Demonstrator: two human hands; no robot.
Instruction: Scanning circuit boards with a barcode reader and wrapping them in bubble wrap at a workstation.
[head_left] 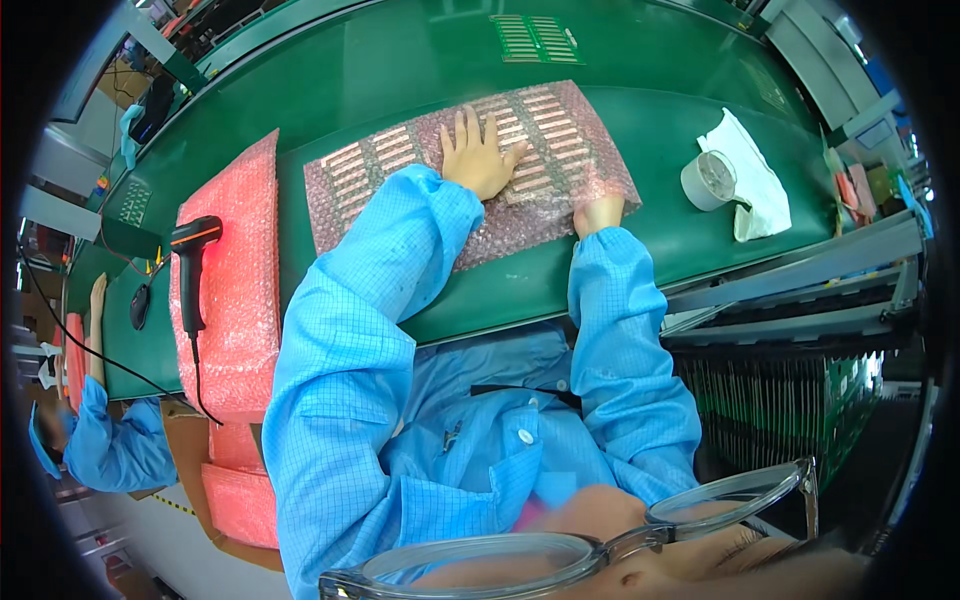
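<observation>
A pinkish clear bubble-wrap sheet or bag [490,232] lies flat on the green table, with panels of circuit boards [565,135] showing through it in rows of pale strips. My left hand [480,162] rests on top of the wrap near its middle, palm down and fingers spread. At the right end of the wrap is my right hand [598,208]. Its fingers reach under or into the film and look smeared there, so their grip is hidden. Both arms wear blue checked sleeves.
Left of the wrap, a handheld barcode scanner [192,270] lies on stacked pink bubble-wrap bags [245,340]. A white cup [708,181] and a white cloth [762,190] sit to the right. Farther back lies a green circuit panel [537,40]. A co-worker's blue sleeve [115,445] shows far left.
</observation>
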